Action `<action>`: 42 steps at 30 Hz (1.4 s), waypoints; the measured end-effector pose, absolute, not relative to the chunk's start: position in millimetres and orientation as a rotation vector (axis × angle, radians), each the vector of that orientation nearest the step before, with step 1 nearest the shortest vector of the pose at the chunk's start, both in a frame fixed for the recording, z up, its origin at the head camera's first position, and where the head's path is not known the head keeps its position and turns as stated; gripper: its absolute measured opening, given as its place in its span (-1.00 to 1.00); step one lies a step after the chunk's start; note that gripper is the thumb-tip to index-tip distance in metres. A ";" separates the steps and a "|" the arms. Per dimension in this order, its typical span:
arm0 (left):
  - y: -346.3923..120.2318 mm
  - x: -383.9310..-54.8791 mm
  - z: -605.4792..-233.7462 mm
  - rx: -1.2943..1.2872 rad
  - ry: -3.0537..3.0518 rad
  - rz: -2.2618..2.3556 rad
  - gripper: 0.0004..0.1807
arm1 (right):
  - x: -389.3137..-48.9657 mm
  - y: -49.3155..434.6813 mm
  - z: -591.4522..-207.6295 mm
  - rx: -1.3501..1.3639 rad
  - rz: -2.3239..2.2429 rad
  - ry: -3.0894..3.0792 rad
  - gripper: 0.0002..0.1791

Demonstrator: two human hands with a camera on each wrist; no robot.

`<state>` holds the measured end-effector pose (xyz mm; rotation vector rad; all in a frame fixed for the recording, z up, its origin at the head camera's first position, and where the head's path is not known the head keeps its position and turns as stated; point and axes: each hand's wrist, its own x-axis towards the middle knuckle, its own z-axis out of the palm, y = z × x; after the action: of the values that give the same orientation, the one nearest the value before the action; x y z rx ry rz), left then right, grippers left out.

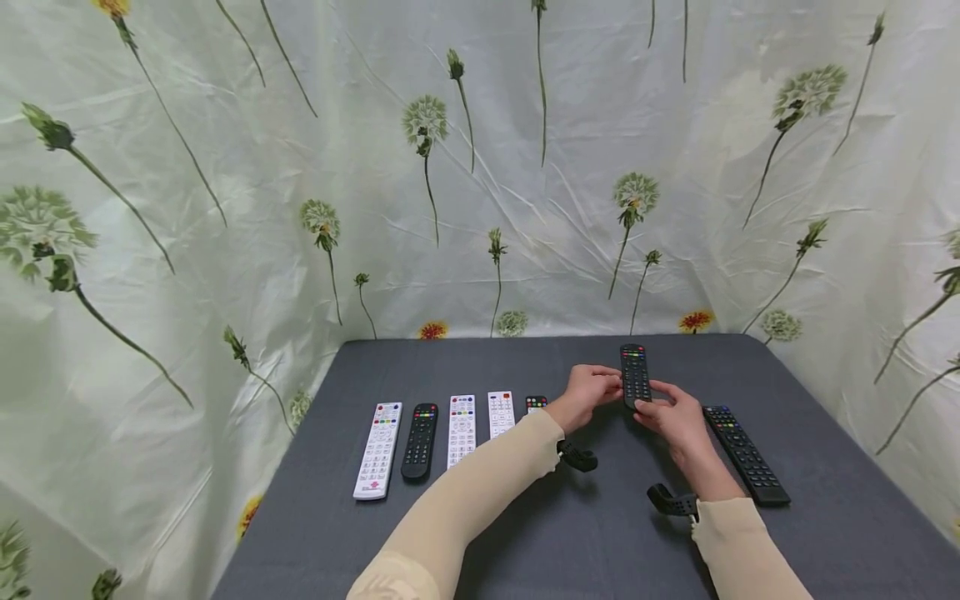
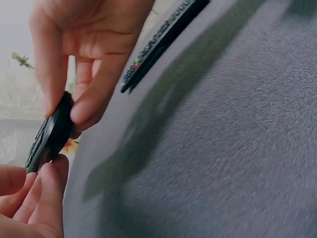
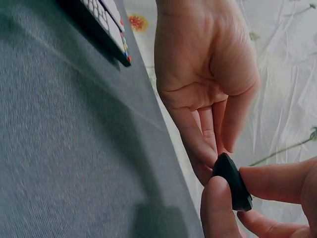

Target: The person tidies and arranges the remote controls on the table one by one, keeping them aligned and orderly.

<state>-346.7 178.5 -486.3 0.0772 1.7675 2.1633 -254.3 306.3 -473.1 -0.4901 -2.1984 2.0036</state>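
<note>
Both hands hold a black remote control [image 1: 634, 371], raised over the dark table with its button side turned up toward the head camera. My left hand [image 1: 588, 393] pinches its left edge between thumb and fingers. At the lower right of the remote, my right hand [image 1: 675, 417] grips it, thumb over the near end. In the left wrist view the remote [image 2: 52, 134] is seen edge-on between the fingertips of both hands. The right wrist view shows its dark end [image 3: 232, 181] pinched by the right thumb and fingers.
Right of the right hand lies a longer black remote [image 1: 746, 457]. To the left stand a white remote [image 1: 378, 450], a black one [image 1: 420, 442], two more white ones [image 1: 462, 425] [image 1: 501, 412], and one [image 1: 536, 403] partly behind the left arm. A flowered curtain [image 1: 525, 192] hangs behind the table [image 1: 465, 367].
</note>
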 end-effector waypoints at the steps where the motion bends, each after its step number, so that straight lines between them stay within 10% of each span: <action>1: 175.8 -348.0 -485.1 0.066 1.772 2.165 -0.89 | -253.4 304.1 -472.2 -0.481 2.005 -2.206 -0.25; 42: 73.7 -395.7 -474.2 0.311 1.943 1.942 -0.87 | -238.7 239.1 -491.4 -0.202 1.885 -2.556 -0.23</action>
<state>-395.7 73.7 -474.2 0.3113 1.9432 1.9422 -238.7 239.1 -491.4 -0.2020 -2.5559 1.8850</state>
